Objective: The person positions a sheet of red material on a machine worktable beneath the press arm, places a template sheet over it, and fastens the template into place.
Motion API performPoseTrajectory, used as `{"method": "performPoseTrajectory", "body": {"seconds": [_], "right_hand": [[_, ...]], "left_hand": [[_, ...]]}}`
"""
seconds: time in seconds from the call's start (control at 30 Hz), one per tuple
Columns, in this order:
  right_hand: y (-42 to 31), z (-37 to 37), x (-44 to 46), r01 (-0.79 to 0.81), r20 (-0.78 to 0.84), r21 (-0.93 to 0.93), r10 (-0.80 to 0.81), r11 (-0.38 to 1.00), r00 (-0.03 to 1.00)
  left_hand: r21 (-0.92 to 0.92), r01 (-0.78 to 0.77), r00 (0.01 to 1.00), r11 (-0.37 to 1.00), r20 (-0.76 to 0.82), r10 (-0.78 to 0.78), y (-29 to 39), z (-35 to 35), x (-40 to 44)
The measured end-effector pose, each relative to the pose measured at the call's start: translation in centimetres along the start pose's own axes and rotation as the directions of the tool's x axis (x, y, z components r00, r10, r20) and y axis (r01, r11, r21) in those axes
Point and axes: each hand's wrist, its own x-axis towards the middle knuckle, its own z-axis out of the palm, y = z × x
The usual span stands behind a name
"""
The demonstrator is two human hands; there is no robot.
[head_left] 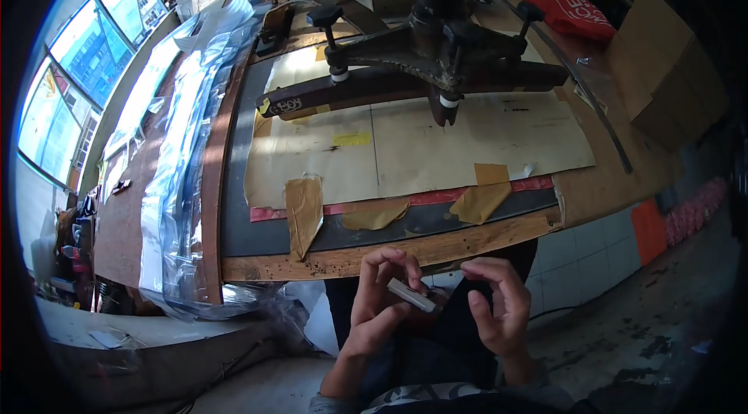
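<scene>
In front of my body, below the table's front edge, my left hand (384, 293) is closed around a small light-grey rectangular block (411, 295). Its exact kind I cannot make out. My right hand (499, 301) is held up just to the right of it, fingers bent and apart from the thumb, with nothing seen in it. Beyond both hands, a cream sheet (452, 145) lies on the dark work surface (234, 211). Brown tape pieces (305, 211) cross its near edge, above a red strip (343, 210).
A dark metal clamp frame (421, 63) with knobs stands over the sheet. Clear plastic film (191, 149) runs along the left side. At the right are a cardboard box (654, 63), a red bag (573, 15) and a curved dark strip (592, 98). A wooden rail (405, 245) edges the table.
</scene>
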Motion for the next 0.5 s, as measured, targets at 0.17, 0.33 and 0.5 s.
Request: {"method": "performPoseTrajectory", "body": {"seconds": [0.17, 0.33, 0.5], "right_hand": [[-1.2, 1.0, -0.2, 0.019, 0.084, 0.062, -0.024, 0.998, 0.996], [-0.5, 0.9, 0.1, 0.046, 0.046, -0.029, -0.045, 0.998, 0.998], [0.6, -1.1, 1.3, 0.045, -0.125, -0.227, -0.075, 0.973, 0.989]], "left_hand": [[0.024, 0.016, 0.999, 1.0, -0.047, -0.014, 0.3, 1.2, -0.2], [0.583, -0.209, 0.933, 0.785, -0.122, 0.339, 4.0, -2.1, 0.0], [0.958, -0.005, 0.817, 0.288, -0.162, 0.553, 13.3, -8.6, 2.9]]}}
